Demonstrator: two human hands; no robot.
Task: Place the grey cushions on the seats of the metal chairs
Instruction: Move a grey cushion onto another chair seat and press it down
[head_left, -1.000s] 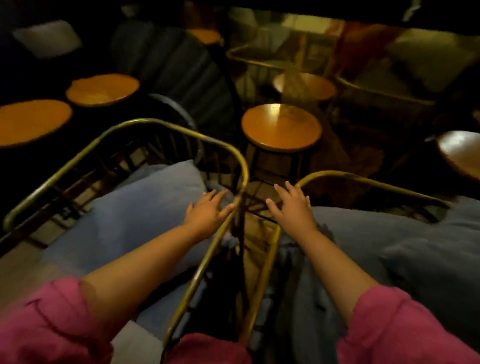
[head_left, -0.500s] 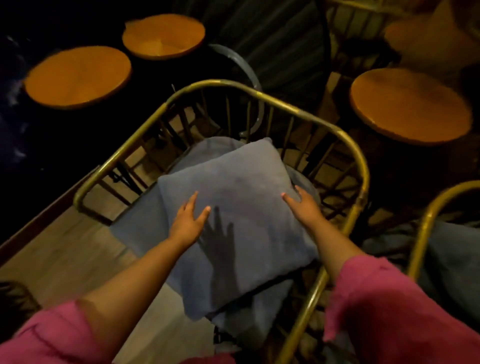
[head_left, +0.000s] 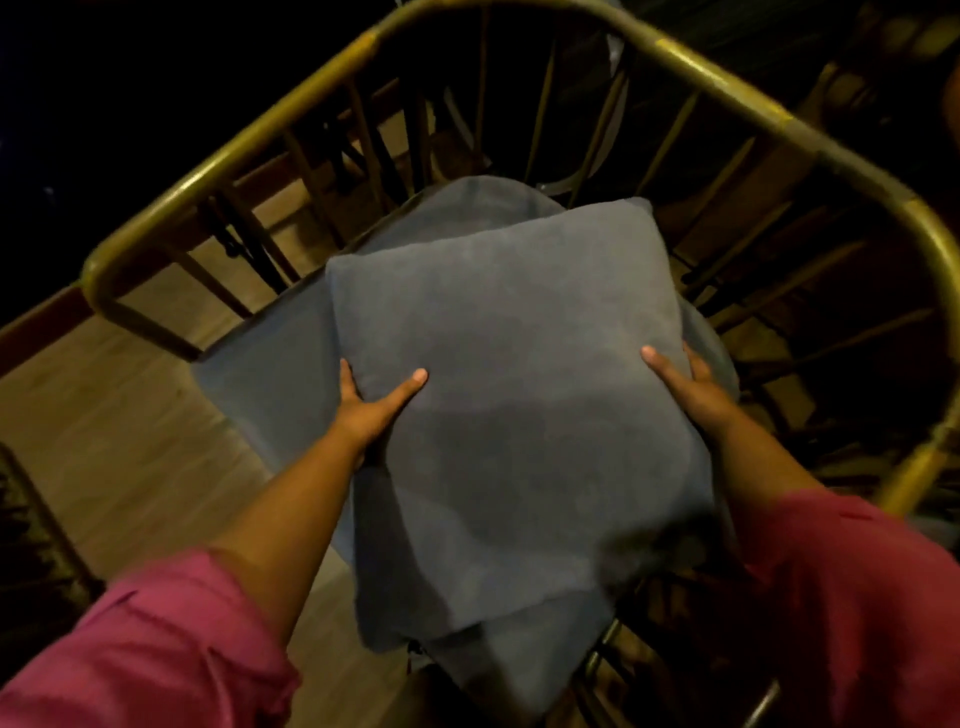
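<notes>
A square grey cushion (head_left: 509, 395) fills the middle of the view, over the seat of a brass-coloured metal chair (head_left: 727, 67). My left hand (head_left: 371, 402) grips its left edge, thumb on top and fingers underneath. My right hand (head_left: 685, 387) grips its right edge the same way. Beneath it lies a second grey cushion (head_left: 270, 364) on the chair seat, showing at the left, the back and the near side. The chair's curved rail and thin spindles wrap around both cushions.
A pale wooden floor (head_left: 104, 415) lies to the left of the chair. The area beyond the rail at upper left is dark. Dark chair legs and bars crowd the right side (head_left: 810, 291).
My view has closed in on the left chair. My hands went from resting flat on the top cushion to gripping its two side edges.
</notes>
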